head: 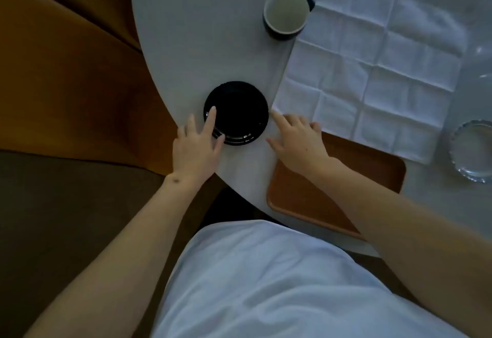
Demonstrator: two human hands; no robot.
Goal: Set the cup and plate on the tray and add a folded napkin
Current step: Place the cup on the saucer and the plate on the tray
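Note:
A small black plate (239, 108) lies on the white round table (191, 44) near its front edge. My left hand (197, 145) reaches its left rim, the forefinger laid straight over the edge and the thumb at the near rim. My right hand (295, 140) hovers just right of the plate with fingers spread, forefinger tip close to the rim. A dark cup (286, 12) with a pale inside stands farther back. An unfolded white napkin (372, 71) lies flat to the right. The wooden tray (319, 199) sits at the table's near edge, under my right forearm.
A clear glass dish (474, 151) stands at the right edge, beside the napkin. The napkin's near corner overlaps the tray's far side. Brown upholstered seating (66, 84) lies left of the table. My white shirt fills the bottom of the view.

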